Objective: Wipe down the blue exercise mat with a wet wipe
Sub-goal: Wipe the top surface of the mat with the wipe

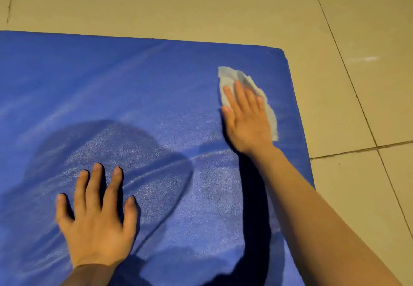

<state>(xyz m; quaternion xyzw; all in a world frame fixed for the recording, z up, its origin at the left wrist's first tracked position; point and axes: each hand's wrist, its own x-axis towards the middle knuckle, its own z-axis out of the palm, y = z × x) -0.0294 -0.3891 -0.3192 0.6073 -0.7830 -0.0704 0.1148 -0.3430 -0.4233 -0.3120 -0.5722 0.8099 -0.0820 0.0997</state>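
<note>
While the blue exercise mat lay flat on the tiled floor, the right hand pressed a pale wet wipe against it near the mat's far right corner. That hand's fingers were straight and close together, lying flat on the wipe rather than curled round it, and the crumpled wipe stuck out beyond the fingertips and along the hand's outer edge. The left hand rested palm down on the mat, nearer the person and well apart from the wipe, with its fingers spread, relaxed and holding nothing. Both bare forearms reached in from the bottom of the view. A dark rounded shadow fell across the mat between the two hands, and faint creases and a sheen showed on the mat's surface there. Dark grout lines crossed the floor to the right of the mat.
</note>
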